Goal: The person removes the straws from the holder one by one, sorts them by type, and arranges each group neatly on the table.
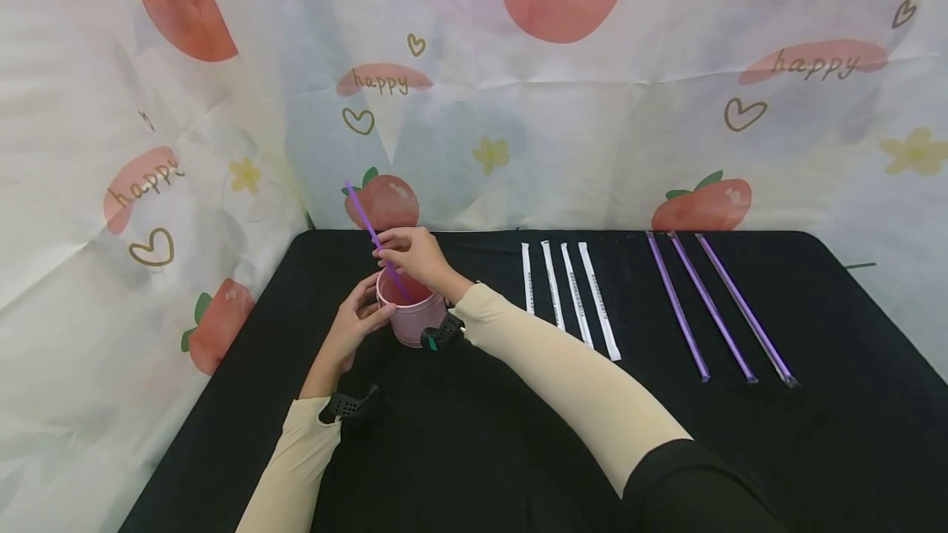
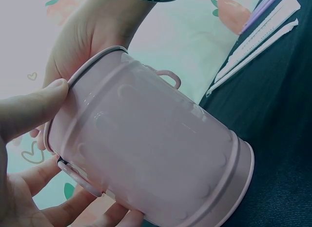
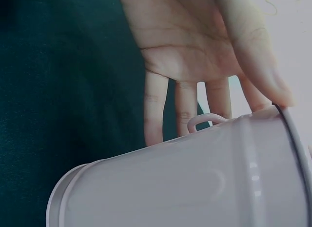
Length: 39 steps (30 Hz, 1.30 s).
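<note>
A small pink metal bucket (image 1: 411,324) with little side loops stands upright on the black tabletop. My left hand (image 1: 354,326) grips it from the left, thumb at the rim and fingers spread around the side, as the left wrist view shows on the bucket wall (image 2: 156,134). Above the opening, my right hand (image 1: 418,257) pinches a purple straw (image 1: 360,206) between thumb and fingers. The straw slants, its lower end inside the bucket and its upper end leaning to the left. In the right wrist view the left thumb (image 3: 258,56) touches the bucket's rim.
Several white paper-wrapped straws (image 1: 598,300) lie in a row right of the bucket, partly behind the right forearm. Farther right lie three purple straws (image 1: 714,311) in clear wrappers. A printed cloth (image 1: 578,130) hangs along the back and left edges of the black table (image 1: 459,451).
</note>
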Each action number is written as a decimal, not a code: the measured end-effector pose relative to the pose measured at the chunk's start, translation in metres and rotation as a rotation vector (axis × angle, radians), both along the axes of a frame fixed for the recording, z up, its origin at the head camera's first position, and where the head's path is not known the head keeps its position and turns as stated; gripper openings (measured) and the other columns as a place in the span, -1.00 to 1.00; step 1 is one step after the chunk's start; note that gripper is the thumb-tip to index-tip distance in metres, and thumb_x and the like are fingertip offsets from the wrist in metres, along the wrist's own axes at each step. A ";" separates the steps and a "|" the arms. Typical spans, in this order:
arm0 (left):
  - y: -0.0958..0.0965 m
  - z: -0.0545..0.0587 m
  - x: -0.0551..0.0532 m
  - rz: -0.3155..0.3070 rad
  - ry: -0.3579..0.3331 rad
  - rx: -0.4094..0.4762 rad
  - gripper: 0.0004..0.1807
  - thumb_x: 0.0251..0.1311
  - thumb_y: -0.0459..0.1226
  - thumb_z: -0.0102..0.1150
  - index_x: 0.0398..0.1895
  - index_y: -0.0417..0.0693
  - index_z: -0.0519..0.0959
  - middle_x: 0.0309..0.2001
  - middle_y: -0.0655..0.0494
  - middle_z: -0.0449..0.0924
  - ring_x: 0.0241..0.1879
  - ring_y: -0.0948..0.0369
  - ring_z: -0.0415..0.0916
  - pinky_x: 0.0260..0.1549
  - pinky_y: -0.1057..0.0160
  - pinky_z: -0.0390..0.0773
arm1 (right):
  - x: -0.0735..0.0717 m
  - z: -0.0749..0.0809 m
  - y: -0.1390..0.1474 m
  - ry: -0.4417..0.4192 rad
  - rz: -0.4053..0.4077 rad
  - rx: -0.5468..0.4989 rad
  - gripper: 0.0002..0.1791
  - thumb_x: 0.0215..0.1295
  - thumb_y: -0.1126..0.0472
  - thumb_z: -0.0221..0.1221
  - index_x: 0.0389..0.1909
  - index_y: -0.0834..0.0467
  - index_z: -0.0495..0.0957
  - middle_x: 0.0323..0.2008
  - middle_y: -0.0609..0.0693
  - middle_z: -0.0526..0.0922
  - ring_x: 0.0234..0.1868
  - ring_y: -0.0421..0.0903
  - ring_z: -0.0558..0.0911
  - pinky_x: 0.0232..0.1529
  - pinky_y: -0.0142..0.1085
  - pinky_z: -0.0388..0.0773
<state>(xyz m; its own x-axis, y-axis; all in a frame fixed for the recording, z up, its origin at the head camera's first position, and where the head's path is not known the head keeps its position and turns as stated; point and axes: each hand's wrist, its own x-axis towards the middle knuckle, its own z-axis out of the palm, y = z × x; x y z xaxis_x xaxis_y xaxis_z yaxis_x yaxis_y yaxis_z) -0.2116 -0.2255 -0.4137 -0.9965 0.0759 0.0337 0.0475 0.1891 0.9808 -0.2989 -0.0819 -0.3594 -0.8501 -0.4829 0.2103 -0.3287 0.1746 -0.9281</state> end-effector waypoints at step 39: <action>-0.001 -0.003 -0.001 0.010 -0.003 -0.008 -0.34 0.25 -0.33 0.10 0.40 0.00 0.14 0.30 -0.13 0.26 0.18 -0.02 0.39 0.03 0.29 0.58 | -0.019 0.046 0.038 -0.129 -0.073 -0.371 -0.69 0.21 0.35 0.19 -0.03 0.37 0.56 -0.14 0.33 0.66 -0.32 -0.09 0.73 -0.20 -0.14 0.69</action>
<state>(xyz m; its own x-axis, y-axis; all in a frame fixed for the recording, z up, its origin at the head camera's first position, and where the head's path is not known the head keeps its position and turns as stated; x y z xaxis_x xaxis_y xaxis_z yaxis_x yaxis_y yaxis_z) -0.2129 -0.2269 -0.4163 -0.9973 0.0665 0.0298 0.0425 0.1970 0.9795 -0.3176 -0.0437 -0.3138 -0.9100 -0.3320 0.2485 -0.2047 -0.1617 -0.9654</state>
